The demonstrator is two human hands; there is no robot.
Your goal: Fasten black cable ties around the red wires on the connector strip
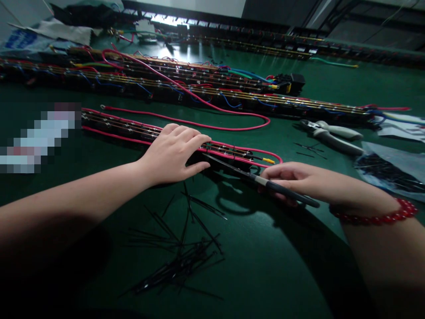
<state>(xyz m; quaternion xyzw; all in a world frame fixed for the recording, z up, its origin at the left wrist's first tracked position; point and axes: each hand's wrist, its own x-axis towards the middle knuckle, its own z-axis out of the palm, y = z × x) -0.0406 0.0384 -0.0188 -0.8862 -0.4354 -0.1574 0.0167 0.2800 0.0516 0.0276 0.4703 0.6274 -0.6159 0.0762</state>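
Steadying a narrow black strip fitted with copper-coloured rods and edged with red cables (pixel 128 128), the left hand (pixel 175 148) lies palm down across its middle; the fingers are extended close together, and the thumb is spread apart on the near side. How firmly this hand presses cannot be told. The right hand (pixel 299 177), wearing a bracelet of red beads (pixel 381 217) at the wrist, is closed around a slender dark tool with a pale band (pixel 282 189); its exact kind is unclear. The tool slants leftward, its narrow end reaching the near edge of the strip, just beside the left thumb. The 2 hands are apart, the left over the strip and the right just beyond its right end, where the red cable bends in a loop near a yellow-sleeved wire end (pixel 268 161).

The strip rests on a dark green tabletop (pixel 245 252). Nearer the wearer, below the left hand, lies a scattered heap of thin black ties (pixel 175 266). Behind the strip runs a loose red cable with a ring-shaped metal end (pixel 186 122); farther back stands a longer wired strip with brass-coloured rods (pixel 199 91). Beyond the right hand lie pliers with pale grey handles (pixel 338 134).
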